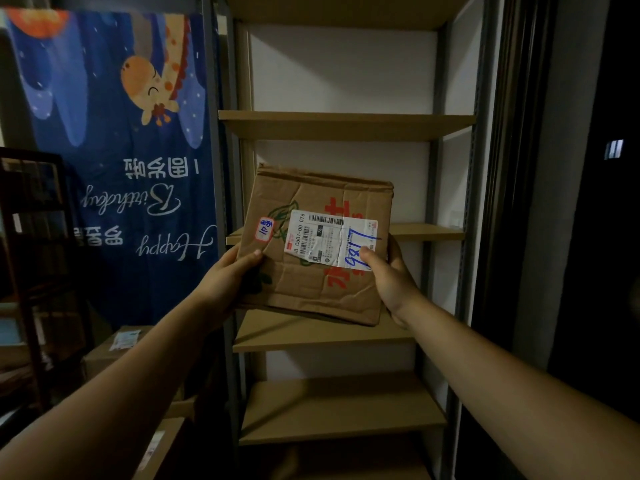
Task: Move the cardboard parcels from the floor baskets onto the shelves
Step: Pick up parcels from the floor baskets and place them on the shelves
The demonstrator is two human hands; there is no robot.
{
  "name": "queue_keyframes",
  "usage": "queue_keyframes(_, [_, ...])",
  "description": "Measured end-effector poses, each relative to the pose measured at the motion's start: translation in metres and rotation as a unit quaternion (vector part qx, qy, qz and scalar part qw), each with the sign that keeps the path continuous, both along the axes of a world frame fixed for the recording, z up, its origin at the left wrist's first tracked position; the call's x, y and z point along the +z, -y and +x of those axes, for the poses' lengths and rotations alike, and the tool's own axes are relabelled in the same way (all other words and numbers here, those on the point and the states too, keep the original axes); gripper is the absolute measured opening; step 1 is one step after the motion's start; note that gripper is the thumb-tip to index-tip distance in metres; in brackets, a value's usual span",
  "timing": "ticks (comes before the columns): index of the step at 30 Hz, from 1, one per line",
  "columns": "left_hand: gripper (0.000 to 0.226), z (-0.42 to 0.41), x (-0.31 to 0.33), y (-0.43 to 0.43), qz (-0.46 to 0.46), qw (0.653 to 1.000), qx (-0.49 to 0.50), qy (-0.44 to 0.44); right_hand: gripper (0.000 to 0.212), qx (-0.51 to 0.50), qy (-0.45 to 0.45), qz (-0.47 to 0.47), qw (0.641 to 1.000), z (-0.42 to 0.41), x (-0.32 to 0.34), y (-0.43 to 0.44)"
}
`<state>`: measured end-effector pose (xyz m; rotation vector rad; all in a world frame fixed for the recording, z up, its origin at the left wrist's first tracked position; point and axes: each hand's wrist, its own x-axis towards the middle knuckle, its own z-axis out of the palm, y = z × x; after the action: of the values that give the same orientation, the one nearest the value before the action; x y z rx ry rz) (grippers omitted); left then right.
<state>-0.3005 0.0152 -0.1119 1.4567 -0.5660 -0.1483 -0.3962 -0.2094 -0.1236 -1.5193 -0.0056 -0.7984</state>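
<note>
My left hand [232, 271] and right hand [388, 275] are each clamped on a side edge of the creased cardboard parcel [313, 251], thumbs pressed on its labelled face. I hold it in the air before the shelf unit [346, 124], level with the front edge of a middle board. A blue birthday cloth [121, 150] hangs left.

Both forearms are bare right up to the bottom edge of the view, no sleeves showing on either. The left hand [231, 271] and the right hand [389, 275] wear no gloves, rings, watch or wristband. Short, plain nails show on both thumbs.
</note>
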Motion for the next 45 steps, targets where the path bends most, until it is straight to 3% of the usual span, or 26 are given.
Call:
queue_keyframes(9, [0.036, -0.011, 0.002, -0.001, -0.027, 1.000, -0.003, 0.009, 0.034, 0.008, 0.024, -0.016, 1.000, -0.009, 0.006, -0.001])
queue_keyframes(17, [0.018, -0.034, 0.003, -0.012, -0.064, 0.997, 0.007, 0.052, 0.042, 0.040, 0.070, -0.041, 0.996, -0.030, 0.019, -0.002])
queue_keyframes(21, [0.021, -0.037, 0.001, -0.017, -0.079, 0.995, 0.000, 0.063, 0.042, 0.059, 0.088, -0.050, 0.993, -0.037, 0.020, -0.004])
queue_keyframes(24, [0.037, -0.036, -0.002, -0.021, -0.078, 0.995, -0.008, 0.065, 0.054, 0.063, 0.089, -0.053, 0.993, -0.035, 0.017, -0.005])
queue_keyframes(27, [0.040, -0.035, -0.006, -0.023, -0.067, 0.996, -0.015, 0.047, 0.059, 0.072, 0.074, -0.036, 0.994, -0.027, 0.011, -0.007])
queue_keyframes(30, [0.026, -0.032, -0.018, -0.032, -0.070, 0.997, 0.007, 0.014, 0.044, 0.096, 0.039, -0.016, 0.995, -0.009, -0.004, -0.013])
queue_keyframes(34, [0.030, -0.029, -0.045, -0.065, -0.034, 0.997, 0.065, -0.034, 0.040, 0.141, -0.027, 0.023, 0.989, 0.024, -0.037, -0.040])
queue_keyframes(37, [0.015, -0.028, -0.070, -0.107, -0.002, 0.989, 0.132, -0.058, 0.040, 0.184, -0.081, 0.053, 0.978, 0.051, -0.067, -0.079])
queue_keyframes(45, [0.021, -0.002, -0.103, -0.234, 0.020, 0.977, 0.179, -0.112, 0.037, 0.217, -0.147, 0.078, 0.962, 0.104, -0.101, -0.204])
